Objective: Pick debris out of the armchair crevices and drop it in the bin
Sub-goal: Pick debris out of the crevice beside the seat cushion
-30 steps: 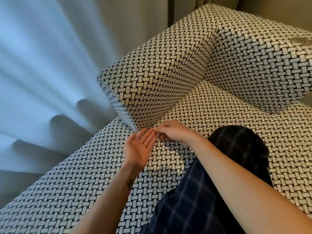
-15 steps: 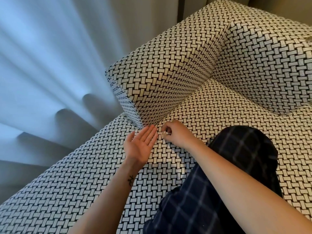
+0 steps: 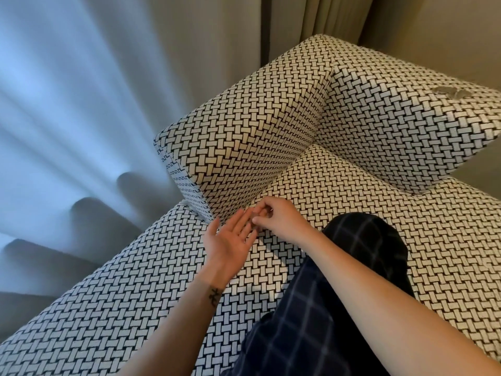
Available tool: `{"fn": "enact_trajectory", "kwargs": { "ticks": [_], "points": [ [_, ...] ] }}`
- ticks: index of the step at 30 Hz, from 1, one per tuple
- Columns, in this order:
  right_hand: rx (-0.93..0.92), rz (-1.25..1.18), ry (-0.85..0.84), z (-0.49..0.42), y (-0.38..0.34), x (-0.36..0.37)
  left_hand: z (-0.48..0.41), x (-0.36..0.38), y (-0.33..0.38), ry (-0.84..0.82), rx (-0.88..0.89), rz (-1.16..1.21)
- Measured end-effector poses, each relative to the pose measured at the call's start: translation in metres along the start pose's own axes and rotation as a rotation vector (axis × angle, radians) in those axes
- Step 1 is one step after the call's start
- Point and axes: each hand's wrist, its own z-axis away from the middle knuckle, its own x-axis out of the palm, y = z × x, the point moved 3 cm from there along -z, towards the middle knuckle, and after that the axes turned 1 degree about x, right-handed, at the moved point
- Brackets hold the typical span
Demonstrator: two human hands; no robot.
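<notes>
Right hand (image 3: 284,221) fingers (image 3: 257,220) curl in a pinch over the flat, upturned left hand (image 3: 230,241) — held debris cannot be told. Risk: a scrap falling back into the black-and-white woven armchair (image 3: 366,226) crevice (image 3: 284,172) — bin unseen.

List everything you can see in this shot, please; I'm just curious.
armchair: one, black-and-white weave, middle and right
worn patch: one, grey, armchair's back, far right
sheer curtain: one, pale blue-white, left
drape: one, beige, top
trouser leg: one, dark navy check, on the armchair
left hand: one, open, palm up, centre
right hand: one, fingers curled at the left fingertips; any debris too small to tell
</notes>
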Motion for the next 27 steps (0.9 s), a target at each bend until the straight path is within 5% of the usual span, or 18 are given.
{"fn": "enact_trajectory", "kwargs": {
  "ticks": [27],
  "points": [
    [0.089,-0.262,0.654,0.021,0.052,-0.34,-0.066,0.357,-0.106,-0.437,-0.21,-0.148]
  ]
}}
